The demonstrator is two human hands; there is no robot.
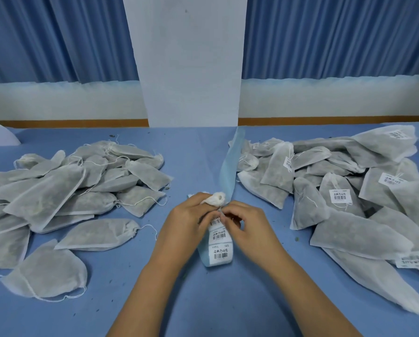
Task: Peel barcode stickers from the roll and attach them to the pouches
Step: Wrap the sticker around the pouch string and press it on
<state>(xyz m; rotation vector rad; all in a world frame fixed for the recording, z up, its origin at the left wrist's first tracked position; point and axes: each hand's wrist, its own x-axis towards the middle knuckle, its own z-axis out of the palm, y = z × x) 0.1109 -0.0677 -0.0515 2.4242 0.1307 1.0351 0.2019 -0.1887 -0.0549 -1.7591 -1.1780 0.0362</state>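
The top barcode sticker (215, 221) on the backing strip (220, 254), above the counter (191, 154) between the unlabelled pouches (69, 190) and the labelled pouches (337, 198), is pinched at its edge by the right hand (243, 226), which should peel slowly while the left hand (186, 222) grips the strip firmly.

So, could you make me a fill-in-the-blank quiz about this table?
The stickered pouches lie on the table's ____ side.
The left pile shows ____ stickers.
The left hand and right hand hold the sticker strip, whose backing is ____.
Missing words: right; no; blue.
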